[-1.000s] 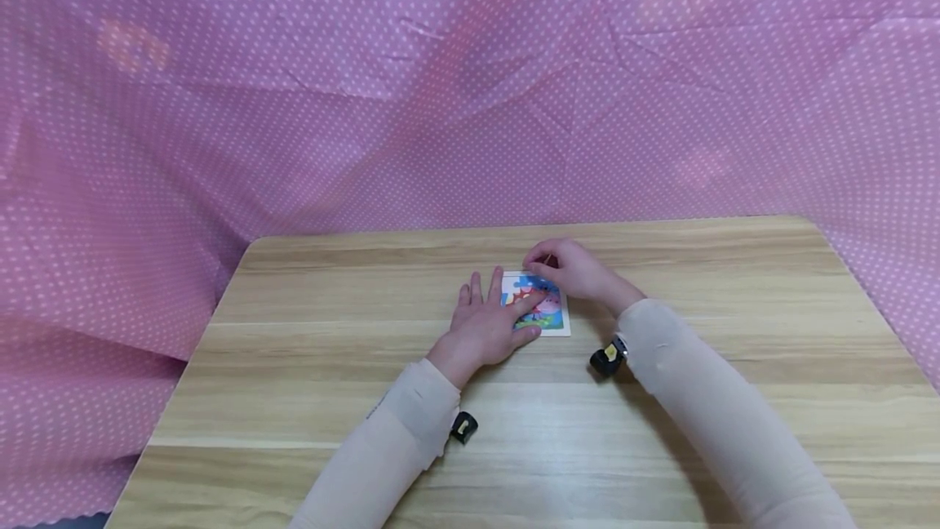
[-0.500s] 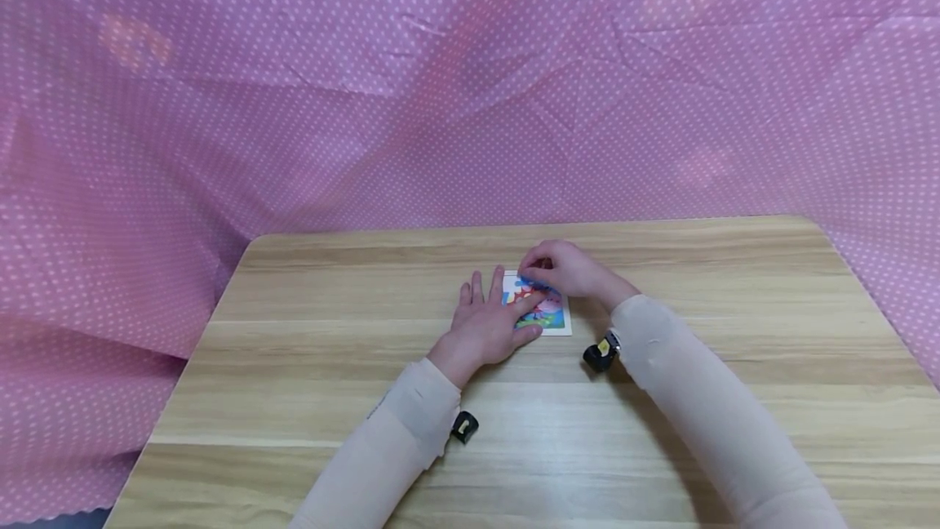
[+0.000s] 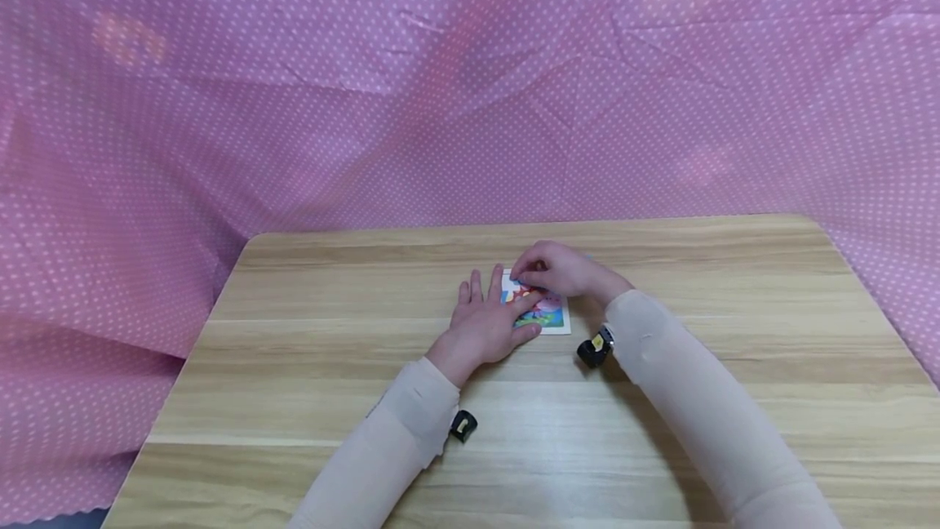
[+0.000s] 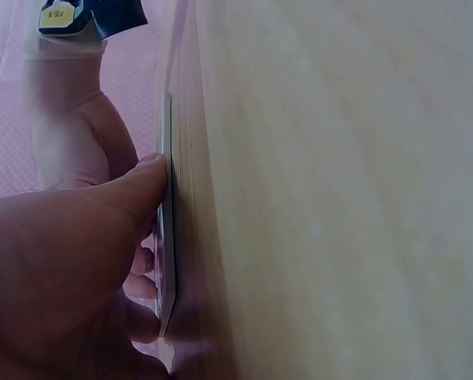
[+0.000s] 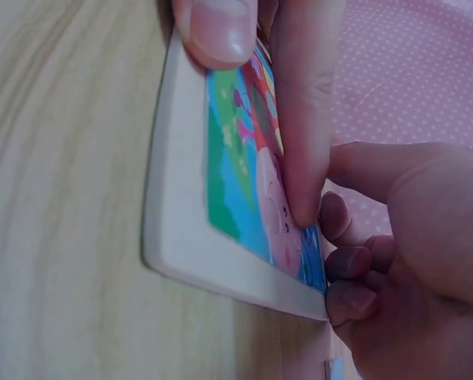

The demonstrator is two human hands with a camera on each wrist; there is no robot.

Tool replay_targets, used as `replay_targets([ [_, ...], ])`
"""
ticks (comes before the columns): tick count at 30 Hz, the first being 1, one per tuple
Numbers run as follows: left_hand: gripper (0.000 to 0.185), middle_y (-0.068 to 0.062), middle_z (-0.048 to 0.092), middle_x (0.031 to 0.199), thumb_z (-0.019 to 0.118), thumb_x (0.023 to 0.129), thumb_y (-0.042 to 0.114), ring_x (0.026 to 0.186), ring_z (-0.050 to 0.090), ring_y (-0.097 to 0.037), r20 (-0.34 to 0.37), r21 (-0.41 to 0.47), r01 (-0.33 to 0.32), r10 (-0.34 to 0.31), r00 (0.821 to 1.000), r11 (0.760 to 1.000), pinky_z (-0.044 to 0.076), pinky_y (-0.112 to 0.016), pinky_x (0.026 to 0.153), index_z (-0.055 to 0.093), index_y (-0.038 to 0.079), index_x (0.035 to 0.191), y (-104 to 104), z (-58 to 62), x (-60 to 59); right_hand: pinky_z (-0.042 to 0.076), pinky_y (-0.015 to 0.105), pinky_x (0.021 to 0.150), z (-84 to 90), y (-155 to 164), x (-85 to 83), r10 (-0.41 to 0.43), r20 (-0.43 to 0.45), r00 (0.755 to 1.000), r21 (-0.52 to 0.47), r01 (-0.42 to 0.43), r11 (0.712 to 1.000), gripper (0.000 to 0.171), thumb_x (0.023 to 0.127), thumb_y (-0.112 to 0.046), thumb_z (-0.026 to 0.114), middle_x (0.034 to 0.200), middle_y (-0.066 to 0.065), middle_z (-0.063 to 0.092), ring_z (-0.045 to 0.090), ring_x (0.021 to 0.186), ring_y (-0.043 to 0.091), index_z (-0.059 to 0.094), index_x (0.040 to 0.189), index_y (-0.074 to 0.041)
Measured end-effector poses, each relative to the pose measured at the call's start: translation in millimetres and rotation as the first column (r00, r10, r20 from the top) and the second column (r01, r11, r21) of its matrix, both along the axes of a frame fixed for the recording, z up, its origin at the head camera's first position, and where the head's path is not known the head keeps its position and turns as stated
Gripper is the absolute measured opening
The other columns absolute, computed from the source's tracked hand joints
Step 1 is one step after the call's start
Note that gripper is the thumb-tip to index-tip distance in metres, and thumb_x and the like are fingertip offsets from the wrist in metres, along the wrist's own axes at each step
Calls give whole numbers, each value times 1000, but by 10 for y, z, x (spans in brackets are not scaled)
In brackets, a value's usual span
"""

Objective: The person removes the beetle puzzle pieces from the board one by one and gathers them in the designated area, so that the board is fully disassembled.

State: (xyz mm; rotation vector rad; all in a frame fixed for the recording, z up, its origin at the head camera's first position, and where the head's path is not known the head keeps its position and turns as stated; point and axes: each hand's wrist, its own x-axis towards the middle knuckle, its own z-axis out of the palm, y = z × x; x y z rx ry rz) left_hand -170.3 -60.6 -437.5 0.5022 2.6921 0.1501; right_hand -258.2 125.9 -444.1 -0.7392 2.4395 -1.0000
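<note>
A small jigsaw puzzle [image 3: 549, 320] with a colourful cartoon pig picture lies on the table in a white frame [image 5: 177, 182]. My left hand [image 3: 485, 328] rests spread over its left side. In the right wrist view the left thumb [image 5: 219, 36] presses the white border and the index finger [image 5: 303, 119] presses the picture. My right hand [image 3: 564, 269] is at the puzzle's upper edge, thumb and index finger pinched together on a puzzle piece, mostly hidden by the fingertips. White backing shows at the puzzle's upper left, beside those fingertips.
A small blue thing [image 3: 590, 257] lies on the wooden table [image 3: 352, 284] behind my right hand. A pink polka-dot cloth [image 3: 470, 88] hangs behind the table's far edge. Black wrist cameras stick out from the left cuff [image 3: 463, 426] and the right cuff [image 3: 596, 348].
My right hand has slid a little left along the puzzle's upper edge. The small blue thing behind it has come into view. My left hand has stayed in place.
</note>
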Motion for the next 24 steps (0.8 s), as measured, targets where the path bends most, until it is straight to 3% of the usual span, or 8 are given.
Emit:
replay_targets([
  [11,60,-20,2,182,42,111,64,164,0,-60,6,13,-4,4,1000,1000,9,-70,133,29,50,168,1,21,6,47,41,99,4,-26,-25,28,40,999,-5,-28,1000,23,109,-7,57,117,10,68,59,106,23,79,116,-10],
  [18,60,-21,2,182,42,111,63,163,1,-61,6,7,1,-1,1000,1000,9,-70,133,29,51,168,-4,32,14,53,31,82,22,-45,-30,61,59,996,-35,-59,998,22,110,-4,55,96,10,70,65,82,17,76,114,-4],
  [24,60,-21,3,182,41,111,64,163,1,-61,6,13,3,-3,1000,1000,9,-70,133,28,51,168,-5,33,15,47,40,96,20,-22,13,22,29,999,-22,-22,1000,21,110,-10,57,116,11,63,57,107,23,77,113,-10],
])
